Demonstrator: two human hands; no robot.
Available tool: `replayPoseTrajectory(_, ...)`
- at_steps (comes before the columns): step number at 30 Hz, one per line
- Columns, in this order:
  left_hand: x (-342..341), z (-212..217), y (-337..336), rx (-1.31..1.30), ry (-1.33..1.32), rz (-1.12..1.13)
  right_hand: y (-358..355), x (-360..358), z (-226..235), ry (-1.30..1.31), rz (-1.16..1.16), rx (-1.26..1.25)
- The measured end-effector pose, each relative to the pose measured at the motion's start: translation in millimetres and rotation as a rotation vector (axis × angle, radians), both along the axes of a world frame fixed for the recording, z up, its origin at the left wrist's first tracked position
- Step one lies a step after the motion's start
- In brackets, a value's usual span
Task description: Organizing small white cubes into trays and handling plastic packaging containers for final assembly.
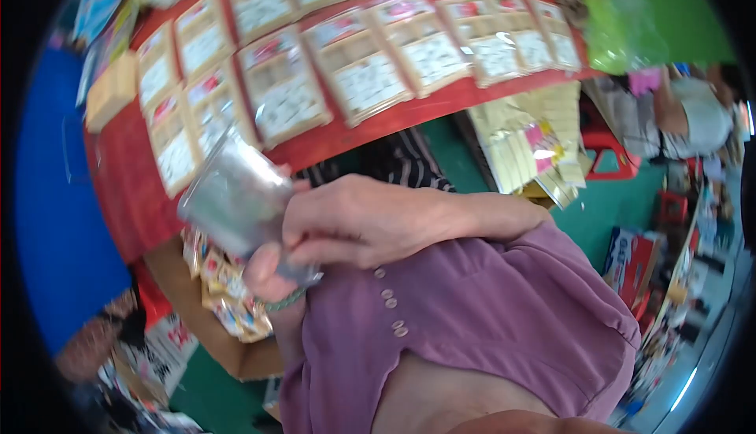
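Observation:
In front of my chest, over the near left edge of the table, I hold a clear plastic bag or stack of bags [232, 198], tilted and partly blurred. My left hand [272, 272], with a green beaded bracelet at the wrist, closes on its lower end. My right hand [354, 217] is closed at its right side, fingers bent against the plastic. Whether anything lies inside the plastic I cannot make out. Beyond it, several flat clear-wrapped packs [283, 91] with white panels and red pictures lie in rows on the red tablecloth [118, 190].
A cardboard box [185, 284] of small packets stands below the table at left. To the right are a carton of pale yellow packs [504, 139], a red stool [610, 158] and a green plastic bag [622, 32]. Another person [701, 123] is at far right.

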State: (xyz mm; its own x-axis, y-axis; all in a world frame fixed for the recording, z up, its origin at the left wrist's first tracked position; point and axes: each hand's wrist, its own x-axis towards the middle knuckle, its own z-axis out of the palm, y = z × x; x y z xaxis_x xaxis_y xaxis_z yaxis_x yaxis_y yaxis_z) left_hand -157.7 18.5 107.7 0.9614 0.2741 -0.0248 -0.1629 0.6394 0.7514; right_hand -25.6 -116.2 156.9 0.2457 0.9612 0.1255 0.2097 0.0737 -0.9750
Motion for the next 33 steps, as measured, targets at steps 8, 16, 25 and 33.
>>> replayPoseTrajectory(8, 22.4, -10.8, 23.6, -0.462, -0.297, -0.267, -118.8, 114.6, 9.3, -0.722, -1.173, -0.215)
replayPoseTrajectory(16, 31.0, -14.0, 17.7, -0.527, -0.235, -0.214, -287.1, 279.5, -40.4, -1.011, -1.403, -0.798)
replayPoseTrajectory(25, 43.8, -14.3, 7.9, -0.327, -0.066, -0.092, -343.1, 374.6, -46.3, -1.172, -1.053, -1.168)
replayPoseTrajectory(33, 39.3, -7.6, -2.7, -0.409, -0.141, -0.024, -355.9, 397.5, -47.6, -1.241, -1.131, -1.318)
